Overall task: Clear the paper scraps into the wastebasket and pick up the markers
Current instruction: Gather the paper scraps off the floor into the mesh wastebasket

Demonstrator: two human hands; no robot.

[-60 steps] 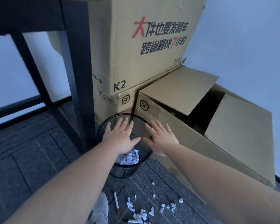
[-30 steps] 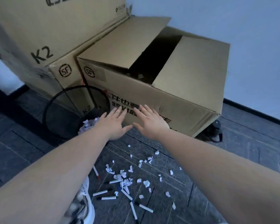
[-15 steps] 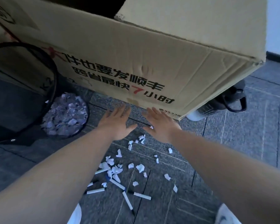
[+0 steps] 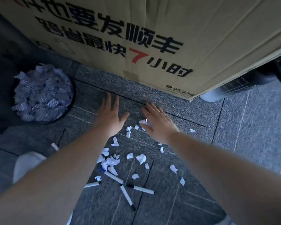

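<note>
Markers point(image 4: 120, 185) are lying nearest to me, well behind both of my hands, on the grey carpet floor point(image 4: 234, 143): four white barrels with dark caps are crossing one another loosely between my forearms, and a fifth stub point(image 4: 55, 146) is poking out from under my left forearm, beside my white shoe point(image 4: 25, 163). Paper scraps point(image 4: 113, 159) are scattering just ahead of the markers, thickest in a small heap behind my left wrist and thinning out toward my right wrist, with a few stray bits lying off to the right of my right arm. I am reaching my left hand point(image 4: 111, 115) out flat, palm down, fingers straight and spread wide, gripping nothing. My right hand point(image 4: 159, 122) is doing the same just beside it, its grip wide too, palm down, with a few white scraps showing at the edge of its thumb side; I cannot tell whether they are touching my skin. Off to the left of my left hand, the wastebasket point(image 4: 66, 109) is standing on the floor, its dark mesh showing a mass of torn paper inside. Beyond my fingertips, a big cardboard box point(image 4: 209, 38) with black printed characters and a red 7 is filling the far side, and a dark object is sitting half hidden past its right corner.
</note>
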